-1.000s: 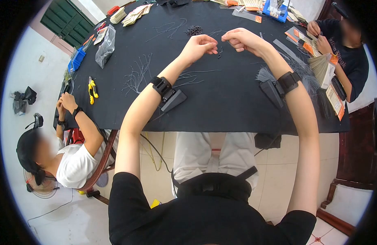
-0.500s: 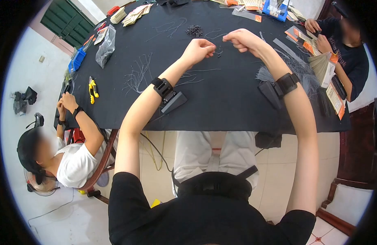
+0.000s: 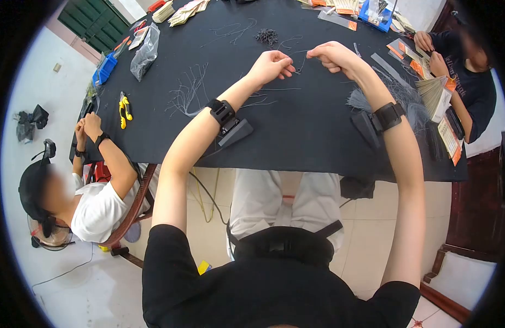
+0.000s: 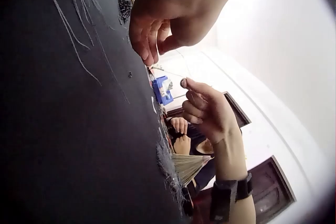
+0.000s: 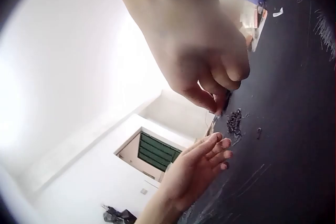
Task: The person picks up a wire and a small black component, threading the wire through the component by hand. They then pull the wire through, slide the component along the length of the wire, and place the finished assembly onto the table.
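Observation:
Both hands are raised over the far middle of the black table point(image 3: 318, 131). My left hand point(image 3: 271, 65) pinches a thin grey cord point(image 4: 170, 72) between thumb and fingertips. A short way to its right, my right hand point(image 3: 333, 57) pinches the same cord between thumb and index finger, its other fingers curled in. The cord spans the gap between the two hands in the left wrist view. Just behind the left hand lies a heap of small dark pieces point(image 3: 266, 36). Several loose grey cords point(image 3: 189, 90) are spread left of the left forearm.
Yellow-handled pliers point(image 3: 125, 110) and a clear plastic bag point(image 3: 146, 53) lie at left. Right of the right forearm are a bundle of grey strands point(image 3: 394, 95) and fanned cards point(image 3: 433, 97). A blue bin point(image 3: 376, 16) stands at back right. One person sits at each side.
The hands have moved slightly apart, and the cord between them now shows in the gap. The head view has shifted a little.

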`<state>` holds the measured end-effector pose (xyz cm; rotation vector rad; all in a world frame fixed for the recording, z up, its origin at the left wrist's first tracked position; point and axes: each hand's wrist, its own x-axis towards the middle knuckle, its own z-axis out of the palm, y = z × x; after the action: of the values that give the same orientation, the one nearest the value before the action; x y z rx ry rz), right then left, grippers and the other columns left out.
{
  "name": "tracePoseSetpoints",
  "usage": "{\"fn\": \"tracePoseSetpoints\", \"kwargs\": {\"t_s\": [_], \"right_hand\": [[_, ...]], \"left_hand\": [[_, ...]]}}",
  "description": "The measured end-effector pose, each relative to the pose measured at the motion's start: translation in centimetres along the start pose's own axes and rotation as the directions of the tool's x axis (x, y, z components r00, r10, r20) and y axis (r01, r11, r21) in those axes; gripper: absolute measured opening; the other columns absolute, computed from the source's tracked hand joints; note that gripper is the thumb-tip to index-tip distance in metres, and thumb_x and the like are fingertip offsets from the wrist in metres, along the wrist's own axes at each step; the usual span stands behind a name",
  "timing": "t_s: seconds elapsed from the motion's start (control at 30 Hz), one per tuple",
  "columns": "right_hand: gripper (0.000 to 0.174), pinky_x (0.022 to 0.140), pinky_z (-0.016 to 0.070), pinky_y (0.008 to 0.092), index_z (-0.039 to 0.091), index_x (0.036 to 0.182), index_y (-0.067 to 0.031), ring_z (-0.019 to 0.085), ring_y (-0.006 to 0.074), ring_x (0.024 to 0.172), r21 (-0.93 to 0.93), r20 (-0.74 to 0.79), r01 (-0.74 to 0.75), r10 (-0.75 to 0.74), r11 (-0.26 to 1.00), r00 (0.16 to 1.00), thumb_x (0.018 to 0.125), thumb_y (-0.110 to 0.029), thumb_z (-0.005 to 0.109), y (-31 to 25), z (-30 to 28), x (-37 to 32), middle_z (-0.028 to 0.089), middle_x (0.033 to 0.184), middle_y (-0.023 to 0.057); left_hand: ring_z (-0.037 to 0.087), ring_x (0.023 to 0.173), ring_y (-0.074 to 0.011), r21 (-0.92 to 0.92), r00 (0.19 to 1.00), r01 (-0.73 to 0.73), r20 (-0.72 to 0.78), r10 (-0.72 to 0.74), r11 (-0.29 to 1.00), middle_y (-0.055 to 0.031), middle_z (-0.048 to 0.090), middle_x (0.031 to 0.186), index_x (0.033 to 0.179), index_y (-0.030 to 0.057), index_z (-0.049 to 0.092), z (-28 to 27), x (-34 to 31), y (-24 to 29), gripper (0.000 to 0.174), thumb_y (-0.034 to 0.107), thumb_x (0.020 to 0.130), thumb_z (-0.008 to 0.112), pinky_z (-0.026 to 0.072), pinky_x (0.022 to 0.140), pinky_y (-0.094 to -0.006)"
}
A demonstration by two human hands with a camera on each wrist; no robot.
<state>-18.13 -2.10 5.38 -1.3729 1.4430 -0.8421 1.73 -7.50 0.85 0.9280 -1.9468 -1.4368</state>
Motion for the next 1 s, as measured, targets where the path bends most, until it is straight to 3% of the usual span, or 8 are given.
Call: {"fn": "tracePoseSetpoints", "kwargs": {"t_s": [0.1, 0.23, 0.33, 0.5, 0.63, 0.77, 0.87, 1.0], "right_hand": [[0.017, 0.036, 0.0144, 0.0205, 0.058, 0.082, -0.0025, 0.019, 0.002, 0.038, 0.161, 0.004, 0.006, -0.006, 0.987, 1.0, 0.082, -0.019, 0.055, 0.0, 0.1, -0.2, 0.024, 0.046, -0.0097], [0.018, 0.036, 0.0147, 0.0205, 0.056, 0.087, -0.0017, 0.018, 0.0015, 0.038, 0.253, -0.019, 0.025, -0.02, 0.967, 1.0, 0.083, -0.019, 0.054, 0.0, 0.1, -0.7, 0.022, 0.046, -0.0101], [0.018, 0.035, 0.0148, 0.0207, 0.061, 0.078, -0.0015, 0.02, 0.0025, 0.039, 0.297, -0.05, 0.05, -0.036, 0.954, 0.998, 0.081, -0.018, 0.054, 0.1, 0.2, -1.0, 0.026, 0.046, -0.0093], [0.016, 0.037, 0.0158, 0.0217, 0.062, 0.077, -0.0027, 0.021, 0.0033, 0.039, -0.049, -0.044, 0.024, -0.026, 0.999, 0.999, 0.079, -0.018, 0.058, 0.0, 0.7, -1.5, 0.029, 0.047, -0.0086], [0.019, 0.037, 0.0165, 0.0206, 0.061, 0.083, -0.0023, 0.022, 0.0017, 0.04, -0.116, 0.023, 0.006, -0.003, 0.993, 1.0, 0.08, -0.021, 0.058, 0.6, 1.6, -0.9, 0.028, 0.047, -0.0099], [0.023, 0.038, 0.0182, 0.0211, 0.062, 0.087, -0.0017, 0.023, 0.0021, 0.041, 0.0, -0.211, 0.063, -0.061, 0.998, 0.975, 0.082, -0.023, 0.058, 0.8, 2.2, -0.8, 0.029, 0.049, -0.0091], [0.026, 0.04, 0.0231, 0.0209, 0.065, 0.089, -0.0033, 0.027, 0.0034, 0.044, -0.049, -0.206, 0.086, -0.094, 0.995, 0.974, 0.079, -0.026, 0.058, 0.2, 1.7, -1.0, 0.034, 0.05, -0.0075], [0.029, 0.04, 0.0187, 0.0202, 0.063, 0.09, -0.0048, 0.022, 0.0022, 0.043, -0.095, -0.186, 0.158, -0.174, 0.983, 0.967, 0.083, -0.032, 0.056, -1.4, 0.0, -0.9, 0.026, 0.05, -0.009]], "left_hand": [[0.059, 0.072, -0.0122, 0.014, 1.0, 0.019, 0.023, -0.019, 1.0, -0.0073, 0.062, 0.085, 0.1, -0.0001, 0.055, 0.4, -0.7, 0.6, 0.024, 0.02, 0.088, 0.05, 0.0462, 0.066, -0.0227], [0.058, 0.074, -0.0119, -0.127, 0.997, 0.06, 0.045, -0.055, 0.99, -0.0068, 0.061, 0.086, 0.1, 0.0003, 0.056, 0.4, -0.8, 0.6, 0.024, 0.02, 0.088, 0.051, 0.0461, 0.066, -0.0225], [0.057, 0.077, -0.0119, -0.179, 0.998, 0.047, -0.02, -0.051, 0.983, -0.0069, 0.061, 0.088, 0.1, -0.0001, 0.057, 0.5, -0.9, 0.5, 0.023, 0.019, 0.087, 0.052, 0.0464, 0.067, -0.0228], [0.059, 0.073, -0.0122, -0.302, 0.996, 0.011, -0.077, -0.036, 0.953, -0.009, 0.062, 0.085, 0.096, -0.0034, 0.058, 0.0, -0.8, 0.4, 0.019, 0.012, 0.086, 0.053, 0.0485, 0.065, -0.0233], [0.059, 0.075, -0.0124, -0.143, 0.999, -0.036, 0.015, 0.039, 0.989, -0.009, 0.062, 0.085, 0.096, -0.0015, 0.059, 0.6, -1.1, 0.2, 0.02, 0.015, 0.086, 0.055, 0.0482, 0.068, -0.0237], [0.058, 0.069, -0.0109, -0.01, 0.999, -0.032, 0.038, 0.032, 0.999, -0.0073, 0.063, 0.081, 0.095, -0.0015, 0.06, 1.3, -1.8, 0.8, 0.021, 0.016, 0.086, 0.055, 0.0471, 0.063, -0.0226], [0.057, 0.068, -0.0098, 0.069, 0.999, -0.036, 0.024, 0.035, 0.997, -0.0064, 0.063, 0.08, 0.096, -0.0009, 0.06, 1.3, -1.9, 1.0, 0.021, 0.017, 0.086, 0.054, 0.0452, 0.06, -0.0215], [0.056, 0.068, -0.0089, 0.098, 0.999, -0.047, -0.006, 0.048, 0.994, -0.0054, 0.063, 0.08, 0.097, 0.0002, 0.061, 1.1, -1.9, 1.2, 0.022, 0.018, 0.085, 0.055, 0.0438, 0.058, -0.021]]}}
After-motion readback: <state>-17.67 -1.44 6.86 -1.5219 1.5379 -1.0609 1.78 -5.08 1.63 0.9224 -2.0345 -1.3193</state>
